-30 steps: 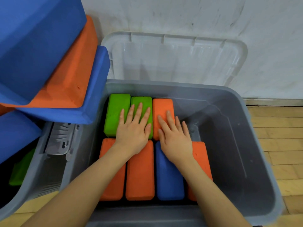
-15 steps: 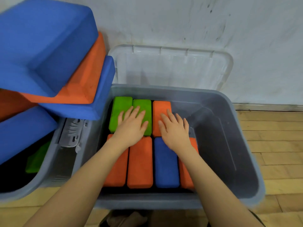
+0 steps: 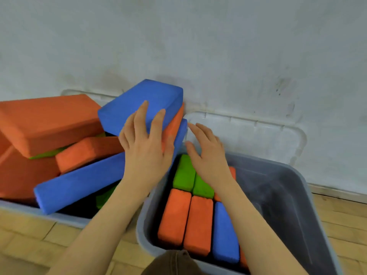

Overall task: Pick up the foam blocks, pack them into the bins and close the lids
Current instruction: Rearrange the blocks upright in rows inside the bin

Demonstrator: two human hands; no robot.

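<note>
A grey bin (image 3: 294, 205) on the right holds a flat layer of orange, green and blue foam blocks (image 3: 186, 219). A second grey bin (image 3: 65, 217) on the left is heaped with large foam blocks. On top of that heap lies a blue block (image 3: 143, 102). My left hand (image 3: 145, 149) rests on its near side with straight fingers spread over the blue and the orange block beneath it. Just to its right, my right hand (image 3: 208, 151) hovers open near the heap's right end, above the right bin's back corner, touching nothing that I can tell.
The right bin's clear lid (image 3: 258, 132) leans upright against the white wall behind it. A long blue block (image 3: 83, 181) slants across the left heap and overhangs the bin's front edge. Wooden floor lies in front and to the right. The right half of the right bin has no blocks.
Both hands have lifted off the packed blocks in the right bin and moved up and left to the heap. My view has pulled back and turned left.
</note>
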